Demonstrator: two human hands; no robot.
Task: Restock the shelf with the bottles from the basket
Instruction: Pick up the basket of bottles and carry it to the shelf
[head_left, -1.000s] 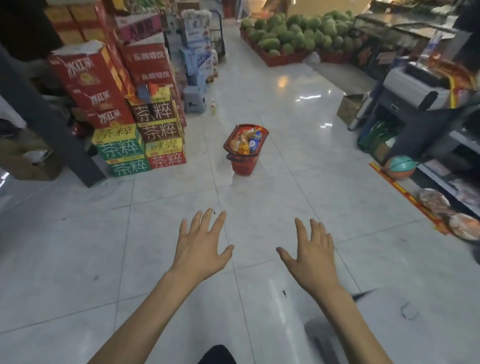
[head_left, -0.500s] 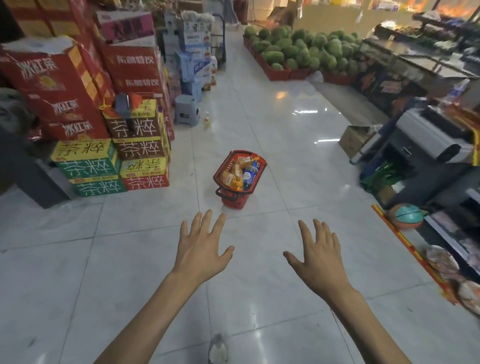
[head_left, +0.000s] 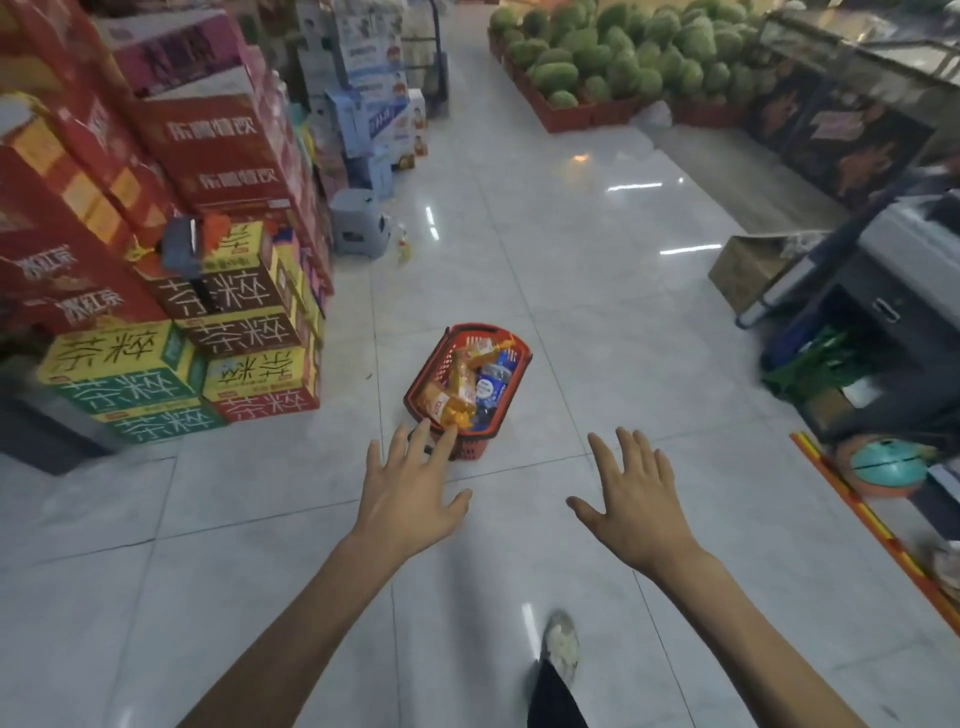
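Observation:
A red plastic basket (head_left: 511, 346) stands on the white tiled floor just ahead of me, holding orange-labelled bottles (head_left: 453, 396) and blue-labelled bottles (head_left: 491, 385). My left hand (head_left: 410, 493) is stretched forward with spread fingers, its fingertips overlapping the basket's near edge in the view; whether they touch it I cannot tell. My right hand (head_left: 635, 500) hovers spread and empty to the right of the basket, above bare floor. No shelf for the bottles is clearly visible.
Stacked red, yellow and green drink cartons (head_left: 171, 291) line the left. A grey stool (head_left: 359, 222) and a small bottle (head_left: 403, 245) stand farther up the aisle. A watermelon pile (head_left: 623, 52) is at the back, a counter (head_left: 904, 291) and ball (head_left: 885, 464) on the right. My shoe (head_left: 561, 647) steps forward.
I have walked toward the basket, so it now sits much closer, right at my left fingertips. Both hands stay spread and empty.

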